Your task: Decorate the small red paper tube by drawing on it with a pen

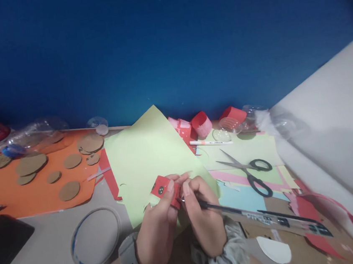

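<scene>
My left hand (157, 230) pinches a small red paper piece (163, 188) with black marks on it, held over a light green sheet (144, 160). My right hand (204, 217) is closed round a black pen (267, 215), its tip right at the red piece. A watch (130, 260) sits on my left wrist and a grey scrunchie (230, 254) on my right.
Black-handled scissors (252, 172) lie open on coloured papers to the right. Cardboard discs (30, 164) lie on an orange sheet (28, 198) at left. A clear ring (94, 237), a white marker (211, 142), red paper shapes (201, 124), plastic bottles (28, 137) and a dark tablet (3, 244) surround them.
</scene>
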`<state>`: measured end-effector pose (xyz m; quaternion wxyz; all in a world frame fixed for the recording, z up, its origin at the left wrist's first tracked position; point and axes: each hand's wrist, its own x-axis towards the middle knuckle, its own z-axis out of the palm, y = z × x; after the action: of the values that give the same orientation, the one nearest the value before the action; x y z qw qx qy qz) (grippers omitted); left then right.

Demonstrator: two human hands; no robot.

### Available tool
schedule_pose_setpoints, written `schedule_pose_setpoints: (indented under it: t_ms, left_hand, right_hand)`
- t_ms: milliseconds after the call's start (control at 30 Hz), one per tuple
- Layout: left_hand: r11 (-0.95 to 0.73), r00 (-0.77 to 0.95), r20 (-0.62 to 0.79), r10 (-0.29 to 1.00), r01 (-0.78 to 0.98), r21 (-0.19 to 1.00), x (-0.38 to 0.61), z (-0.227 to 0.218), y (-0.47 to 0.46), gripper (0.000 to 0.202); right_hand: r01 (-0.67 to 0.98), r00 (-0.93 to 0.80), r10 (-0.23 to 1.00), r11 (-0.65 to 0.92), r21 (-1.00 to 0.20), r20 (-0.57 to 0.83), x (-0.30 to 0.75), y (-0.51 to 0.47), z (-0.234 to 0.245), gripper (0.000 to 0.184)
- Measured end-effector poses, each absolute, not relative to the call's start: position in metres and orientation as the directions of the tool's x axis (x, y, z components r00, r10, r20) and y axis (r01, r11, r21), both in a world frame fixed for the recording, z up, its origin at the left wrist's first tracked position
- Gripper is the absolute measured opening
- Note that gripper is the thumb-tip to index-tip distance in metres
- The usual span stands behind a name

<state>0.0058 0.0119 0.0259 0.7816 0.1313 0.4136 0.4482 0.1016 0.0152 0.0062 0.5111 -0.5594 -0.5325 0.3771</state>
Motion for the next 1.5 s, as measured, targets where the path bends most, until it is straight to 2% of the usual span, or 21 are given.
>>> schedule_pose_setpoints:
  t_ms: [133,333,533,733,867,1100,1333,1500]
  left_hand:
    - [0.559,0.257,-0.524,0.812,-0.602,0.570,0.0060,0.0249,0.0108,0.034]
    - [0.549,0.271,-0.510,0.817,-0.638,0.540,0.0061,0.0269,0.0130,0.035]
    - [0.562,0.273,-0.523,0.807,-0.626,0.541,0.0062,0.0289,0.0128,0.033]
    - [0.562,0.281,-0.518,0.808,-0.632,0.533,0.0057,0.0301,0.0139,0.035]
    - [0.556,0.271,-0.514,0.814,-0.622,0.552,0.0056,0.0293,0.0142,0.035]
    - [0.571,0.296,-0.527,0.797,-0.655,0.495,0.0056,0.0303,0.0136,0.036]
    - [0.548,0.278,-0.509,0.814,-0.657,0.517,0.0057,0.0296,0.0116,0.035]
    - [0.573,0.286,-0.533,0.797,-0.637,0.515,0.0056,0.0291,0.0143,0.036]
  right_hand:
    - [0.229,0.174,0.976,0.088,-0.970,0.130,0.1009,0.0148,0.0082,0.032]
    - [0.224,0.061,0.988,0.122,-0.967,0.139,0.1055,0.0107,0.0003,0.026]
    - [0.194,0.137,0.981,0.108,-0.975,0.136,0.1033,0.0100,0.0002,0.027]
    - [0.237,0.056,0.988,0.126,-0.963,0.142,0.1046,0.0098,0.0015,0.027]
    - [0.214,0.090,0.984,0.130,-0.968,0.152,0.1042,0.0101,0.0018,0.027]
    - [0.263,0.032,0.986,0.151,-0.953,0.165,0.1056,0.0098,0.0025,0.026]
    - [0.219,0.105,0.984,0.118,-0.969,0.144,0.1035,0.0104,0.0031,0.026]
    - [0.283,0.017,0.987,0.146,-0.948,0.157,0.1062,0.0090,0.0047,0.028]
